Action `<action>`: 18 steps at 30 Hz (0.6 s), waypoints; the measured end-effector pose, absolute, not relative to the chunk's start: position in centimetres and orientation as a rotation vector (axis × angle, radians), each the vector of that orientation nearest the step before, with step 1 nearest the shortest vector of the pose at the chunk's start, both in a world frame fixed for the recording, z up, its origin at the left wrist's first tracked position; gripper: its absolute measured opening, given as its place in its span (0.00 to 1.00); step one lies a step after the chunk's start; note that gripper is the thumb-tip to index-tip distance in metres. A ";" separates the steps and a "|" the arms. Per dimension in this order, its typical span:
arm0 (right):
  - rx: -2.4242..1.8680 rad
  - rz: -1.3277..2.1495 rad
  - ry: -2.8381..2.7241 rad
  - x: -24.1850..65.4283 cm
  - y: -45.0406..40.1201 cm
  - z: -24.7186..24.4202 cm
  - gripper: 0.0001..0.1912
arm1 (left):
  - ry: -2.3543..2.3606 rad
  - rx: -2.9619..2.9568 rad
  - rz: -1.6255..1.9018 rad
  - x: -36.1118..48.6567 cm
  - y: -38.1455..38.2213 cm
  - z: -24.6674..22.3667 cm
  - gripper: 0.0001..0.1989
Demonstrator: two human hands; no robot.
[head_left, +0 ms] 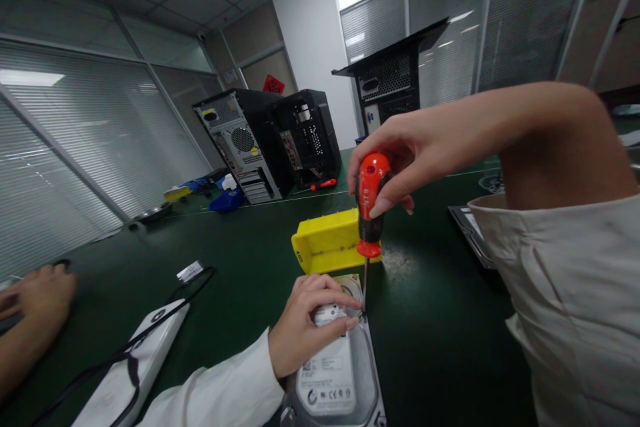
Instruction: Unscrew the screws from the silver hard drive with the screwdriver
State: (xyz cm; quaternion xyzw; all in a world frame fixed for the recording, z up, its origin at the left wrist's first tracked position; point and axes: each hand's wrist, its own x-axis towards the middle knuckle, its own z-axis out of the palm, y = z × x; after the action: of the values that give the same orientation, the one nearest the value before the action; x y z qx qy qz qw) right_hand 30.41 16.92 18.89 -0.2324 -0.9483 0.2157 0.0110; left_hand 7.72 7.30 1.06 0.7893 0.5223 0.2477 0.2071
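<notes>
A silver hard drive (367,380) with a white label lies on the green table in front of me. My left hand (313,320) rests over its upper part, holding it, with thumb and forefinger close to the drive's right edge. My right hand (395,167) grips a screwdriver (371,203) by its red and black handle. The tool stands nearly upright, and its shaft reaches down to the drive's right edge beside my left fingertips. Whether a screw sits under the tip is too small to tell. Just behind the drive is a yellow bin (325,240) with small dark bits inside.
Two computer cases (260,147) stand at the back, with another red-handled tool (323,184) before them. A white power strip (145,353) with a black cable lies left. Another person's hand (47,293) is at the far left. A dark flat device (473,233) lies right.
</notes>
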 end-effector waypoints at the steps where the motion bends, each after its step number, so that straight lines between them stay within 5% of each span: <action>1: -0.718 0.671 -2.965 30.4 17.0 18.9 0.31 | 1.458 2.199 0.691 7.7 7.3 1.0 0.07; 18: -0.713 0.736 -2.982 30.4 17.5 18.8 0.30 | 1.443 2.204 0.706 7.6 7.3 0.8 0.08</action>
State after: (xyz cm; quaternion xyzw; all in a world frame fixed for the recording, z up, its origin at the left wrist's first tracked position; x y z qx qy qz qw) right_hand 30.42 17.49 18.80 -0.2261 -0.9457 0.2335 -0.0056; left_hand 7.62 7.29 0.84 0.7909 0.5177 0.2533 0.2057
